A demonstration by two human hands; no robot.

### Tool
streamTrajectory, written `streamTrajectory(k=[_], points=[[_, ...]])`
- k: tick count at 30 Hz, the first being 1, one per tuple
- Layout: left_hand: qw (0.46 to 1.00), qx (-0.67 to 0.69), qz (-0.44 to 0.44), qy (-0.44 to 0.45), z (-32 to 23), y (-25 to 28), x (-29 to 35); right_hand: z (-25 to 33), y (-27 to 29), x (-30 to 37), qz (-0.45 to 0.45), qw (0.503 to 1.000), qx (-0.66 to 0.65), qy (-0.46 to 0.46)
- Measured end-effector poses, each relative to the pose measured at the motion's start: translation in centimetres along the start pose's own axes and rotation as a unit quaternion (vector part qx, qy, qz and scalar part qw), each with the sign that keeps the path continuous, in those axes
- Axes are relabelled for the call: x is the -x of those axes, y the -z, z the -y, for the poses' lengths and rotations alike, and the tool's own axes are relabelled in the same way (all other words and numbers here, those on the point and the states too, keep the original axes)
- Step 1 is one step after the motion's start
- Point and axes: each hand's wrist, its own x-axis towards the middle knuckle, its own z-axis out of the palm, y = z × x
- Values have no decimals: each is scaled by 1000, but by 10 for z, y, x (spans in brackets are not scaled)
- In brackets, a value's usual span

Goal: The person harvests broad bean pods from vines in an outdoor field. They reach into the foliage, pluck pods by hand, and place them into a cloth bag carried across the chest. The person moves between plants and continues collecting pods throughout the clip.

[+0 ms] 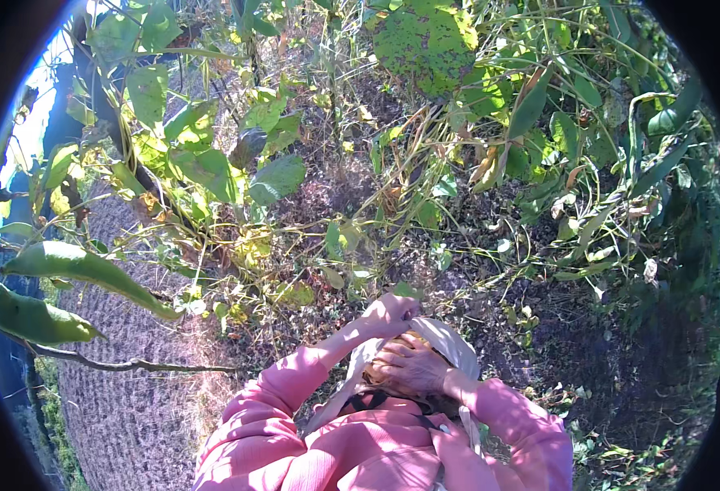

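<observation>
A pale cloth bag point(448, 337) hangs at my front, its mouth facing up. My left hand point(390, 316) is closed at the far left of the bag's rim, pinching the cloth. Across the bag's mouth lies my right hand point(415, 365), fingers stretched out over yellow-brown contents point(374, 374) that look like dried pods. Most of what the bag holds is hidden under this hand and the cloth.
Large green pods point(85, 270) hang close at the left above a bare twig point(135, 363). Vines with spotted leaves point(425, 45) spread overhead and to the right. Tilled soil point(130, 417) lies at the lower left, dry leaf litter below.
</observation>
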Motion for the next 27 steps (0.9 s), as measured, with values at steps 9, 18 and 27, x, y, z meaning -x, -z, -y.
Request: streamTrajectory(k=[9, 18, 27], points=[[993, -61, 79, 64, 12, -2, 2, -3, 15, 1, 25, 996, -34, -80], [949, 306, 62, -40, -49, 42, -53, -24, 146, 7, -160, 944, -143, -252], [930, -3, -367, -30, -37, 46, -257, -33, 184, -11, -419, 818, -232, -319]])
